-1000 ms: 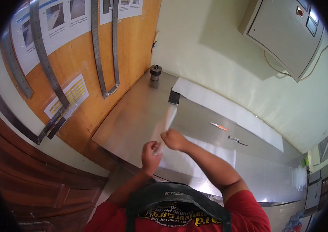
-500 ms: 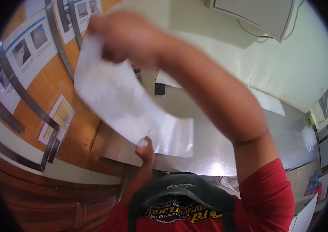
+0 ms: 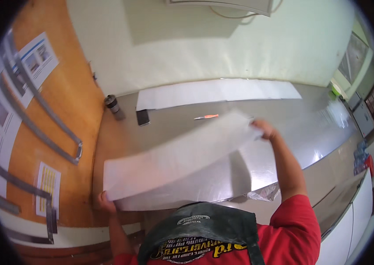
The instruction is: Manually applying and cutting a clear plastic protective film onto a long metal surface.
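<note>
The person's right hand (image 3: 264, 129) was closed on the right end of a long white sheet (image 3: 178, 154), with the fingers curled around its edge. The left hand (image 3: 106, 203) gripped the near left corner at the opposite end. The sheet stretched between the two, slanting away from the person toward the right hand, its far edge softly blurred. Its right part was lifted above the metal bench (image 3: 169, 128), where a dark shadow showed below it; whether the left end touched the bench could not be told.

Just beyond the sheet, nearer the right hand than the left, lay a small knife (image 3: 206, 117) with an orange handle. Farther left, a black phone (image 3: 143, 117) lay flat, touching or nearly touching the end of a white strip (image 3: 218, 92) that ran along the wall side of the bench. A dark lidded container (image 3: 112, 104) stood upright in the far left corner. Left of the bench, metal strips (image 3: 45, 112) hung on an orange-brown panel (image 3: 70, 101), beside printed papers (image 3: 41, 59).
</note>
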The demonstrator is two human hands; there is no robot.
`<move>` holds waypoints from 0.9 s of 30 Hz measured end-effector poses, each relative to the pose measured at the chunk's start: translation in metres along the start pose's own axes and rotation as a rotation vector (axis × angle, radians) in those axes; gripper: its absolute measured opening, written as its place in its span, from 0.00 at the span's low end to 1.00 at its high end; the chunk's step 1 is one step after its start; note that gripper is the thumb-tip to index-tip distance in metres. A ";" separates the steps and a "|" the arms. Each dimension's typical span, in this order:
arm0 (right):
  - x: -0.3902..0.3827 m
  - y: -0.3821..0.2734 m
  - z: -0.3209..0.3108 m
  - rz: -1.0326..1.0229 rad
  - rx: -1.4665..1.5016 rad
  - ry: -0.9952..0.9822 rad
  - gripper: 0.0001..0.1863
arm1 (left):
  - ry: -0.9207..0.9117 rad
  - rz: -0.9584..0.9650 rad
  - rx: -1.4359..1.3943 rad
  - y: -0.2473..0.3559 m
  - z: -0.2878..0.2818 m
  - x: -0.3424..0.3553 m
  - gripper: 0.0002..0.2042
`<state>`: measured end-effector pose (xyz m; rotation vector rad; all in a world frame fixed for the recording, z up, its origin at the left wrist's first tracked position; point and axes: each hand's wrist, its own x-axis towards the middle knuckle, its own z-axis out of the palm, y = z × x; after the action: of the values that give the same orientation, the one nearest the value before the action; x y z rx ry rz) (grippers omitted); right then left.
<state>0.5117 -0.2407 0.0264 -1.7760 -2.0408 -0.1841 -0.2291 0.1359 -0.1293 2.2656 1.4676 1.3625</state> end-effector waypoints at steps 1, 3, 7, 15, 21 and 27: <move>-0.014 -0.032 0.034 0.592 0.575 -0.240 0.29 | -0.090 -0.115 -0.045 -0.003 -0.014 0.001 0.12; -0.077 -0.068 0.070 1.079 0.686 -0.288 0.24 | -0.166 -0.263 -0.155 0.050 -0.005 0.014 0.13; -0.088 -0.087 0.076 1.175 0.730 -0.286 0.23 | -0.263 0.131 0.231 0.020 -0.012 0.021 0.14; -0.088 -0.056 0.078 1.262 0.731 -0.163 0.23 | -0.420 0.188 0.343 0.044 -0.010 0.025 0.12; -0.087 -0.051 0.084 1.080 0.463 -0.418 0.25 | -0.395 0.214 0.310 0.001 -0.007 0.025 0.13; -0.065 -0.090 0.095 1.161 0.186 -0.459 0.24 | -0.502 0.130 0.372 -0.004 -0.032 0.032 0.15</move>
<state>0.4088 -0.2805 -0.0695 -2.6844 -0.8774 0.7754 -0.2511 0.1522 -0.0929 2.6938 1.4986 0.4925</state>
